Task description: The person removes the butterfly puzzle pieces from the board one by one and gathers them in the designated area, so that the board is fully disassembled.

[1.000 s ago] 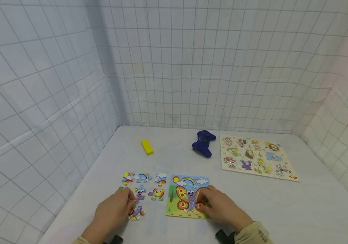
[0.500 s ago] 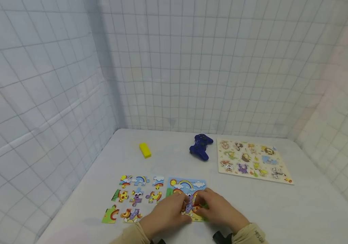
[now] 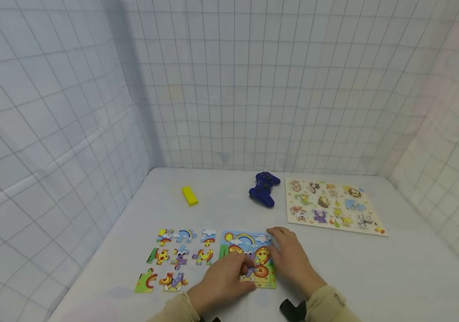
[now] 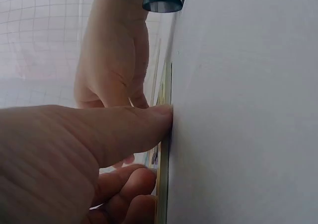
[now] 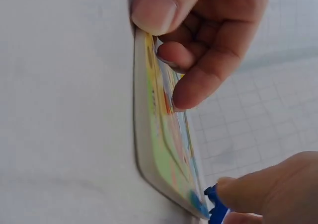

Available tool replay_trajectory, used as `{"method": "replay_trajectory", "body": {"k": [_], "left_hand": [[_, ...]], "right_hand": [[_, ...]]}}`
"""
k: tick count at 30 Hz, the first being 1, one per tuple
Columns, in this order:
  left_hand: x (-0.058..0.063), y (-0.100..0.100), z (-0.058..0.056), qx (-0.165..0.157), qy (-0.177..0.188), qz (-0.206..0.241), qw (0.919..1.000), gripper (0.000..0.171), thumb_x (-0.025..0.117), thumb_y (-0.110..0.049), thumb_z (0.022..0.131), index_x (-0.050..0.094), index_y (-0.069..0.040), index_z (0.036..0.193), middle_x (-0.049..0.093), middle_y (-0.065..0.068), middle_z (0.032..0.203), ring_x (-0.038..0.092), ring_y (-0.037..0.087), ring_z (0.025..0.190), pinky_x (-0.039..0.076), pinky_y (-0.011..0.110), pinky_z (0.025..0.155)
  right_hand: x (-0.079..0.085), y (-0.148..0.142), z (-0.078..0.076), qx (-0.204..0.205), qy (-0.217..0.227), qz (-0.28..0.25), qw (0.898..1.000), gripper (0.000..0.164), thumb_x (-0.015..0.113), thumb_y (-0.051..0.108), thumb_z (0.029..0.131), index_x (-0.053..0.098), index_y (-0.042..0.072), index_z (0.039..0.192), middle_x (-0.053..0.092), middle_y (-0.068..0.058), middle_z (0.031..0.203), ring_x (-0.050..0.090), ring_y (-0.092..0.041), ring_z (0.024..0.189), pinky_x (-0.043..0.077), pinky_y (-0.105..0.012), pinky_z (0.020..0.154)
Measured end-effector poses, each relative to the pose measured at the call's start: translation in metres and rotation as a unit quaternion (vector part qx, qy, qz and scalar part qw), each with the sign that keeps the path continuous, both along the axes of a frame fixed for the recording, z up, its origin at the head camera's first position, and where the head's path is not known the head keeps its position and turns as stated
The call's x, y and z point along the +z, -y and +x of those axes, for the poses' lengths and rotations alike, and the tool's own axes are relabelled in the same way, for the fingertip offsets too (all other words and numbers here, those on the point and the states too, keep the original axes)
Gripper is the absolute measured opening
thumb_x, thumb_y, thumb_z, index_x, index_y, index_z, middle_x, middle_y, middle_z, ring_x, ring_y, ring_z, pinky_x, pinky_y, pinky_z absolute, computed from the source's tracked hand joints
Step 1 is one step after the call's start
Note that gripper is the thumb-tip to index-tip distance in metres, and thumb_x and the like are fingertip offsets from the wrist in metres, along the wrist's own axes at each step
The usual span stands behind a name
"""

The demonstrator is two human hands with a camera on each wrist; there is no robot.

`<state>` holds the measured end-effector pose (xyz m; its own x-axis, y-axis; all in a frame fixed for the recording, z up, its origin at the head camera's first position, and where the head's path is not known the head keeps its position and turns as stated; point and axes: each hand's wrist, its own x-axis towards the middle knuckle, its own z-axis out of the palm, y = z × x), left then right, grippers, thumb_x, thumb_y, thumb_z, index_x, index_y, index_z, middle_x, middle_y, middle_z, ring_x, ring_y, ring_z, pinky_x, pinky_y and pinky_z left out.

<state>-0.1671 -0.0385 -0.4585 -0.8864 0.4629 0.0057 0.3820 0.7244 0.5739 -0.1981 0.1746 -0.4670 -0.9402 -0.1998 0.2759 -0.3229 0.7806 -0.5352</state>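
Observation:
A square butterfly puzzle board (image 3: 262,255) lies on the table in front of me. My left hand (image 3: 226,277) is over its near left part, fingers curled above the picture and thumb against the near edge, as the left wrist view shows. This hand hides much of the picture's lower left. My right hand (image 3: 291,257) rests at the board's right side, fingers fairly straight, fingertips at the upper right edge. In the right wrist view, the board's side (image 5: 141,110) lies flat against the table. Left of the board are several loose jigsaw pieces (image 3: 180,258) in rows.
Toward the back sit a yellow block (image 3: 189,196) and a blue game controller (image 3: 264,189). A larger animal puzzle board (image 3: 334,226) lies at the right rear. Gridded white cloth walls (image 3: 221,112) enclose the white table (image 3: 374,277) at the back and sides.
My left hand has moved right, from the loose pieces to the butterfly board. The right hand has slid from the board's lower right up to its upper right edge, uncovering the wing picture.

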Motion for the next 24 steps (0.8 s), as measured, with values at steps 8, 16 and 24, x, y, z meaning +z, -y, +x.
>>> {"method": "replay_trajectory", "body": {"k": [8, 16, 24], "left_hand": [[0.001, -0.001, -0.001, -0.015, -0.017, -0.003, 0.9997, 0.043, 0.084, -0.039, 0.083, 0.070, -0.021, 0.119, 0.056, -0.016, 0.091, 0.049, -0.002, 0.081, 0.044, 0.023, 0.071], [-0.002, -0.003, -0.006, 0.017, 0.020, 0.059, 0.9979, 0.024, 0.072, -0.040, 0.095, 0.068, -0.025, 0.114, 0.060, -0.017, 0.094, 0.054, -0.002, 0.079, 0.045, 0.024, 0.069], [-0.002, -0.008, -0.011, 0.038, 0.021, 0.084, 0.9955, 0.016, 0.074, -0.040, 0.095, 0.069, -0.026, 0.101, 0.063, -0.019, 0.086, 0.056, -0.003, 0.074, 0.045, 0.023, 0.065]], "right_hand": [[-0.007, -0.006, -0.007, 0.041, 0.042, 0.046, 0.997, 0.050, 0.069, 0.019, 0.099, 0.057, -0.001, 0.143, 0.051, -0.019, 0.153, 0.039, -0.045, 0.147, 0.034, -0.067, 0.112], [-0.004, -0.004, -0.007, 0.043, 0.055, 0.055, 0.996, 0.049, 0.066, 0.019, 0.101, 0.056, -0.001, 0.144, 0.048, -0.020, 0.155, 0.037, -0.046, 0.148, 0.035, -0.071, 0.109], [-0.002, -0.004, -0.006, 0.042, 0.065, 0.056, 0.995, 0.050, 0.065, 0.020, 0.102, 0.054, -0.001, 0.145, 0.046, -0.020, 0.157, 0.035, -0.045, 0.149, 0.034, -0.070, 0.110]]}}
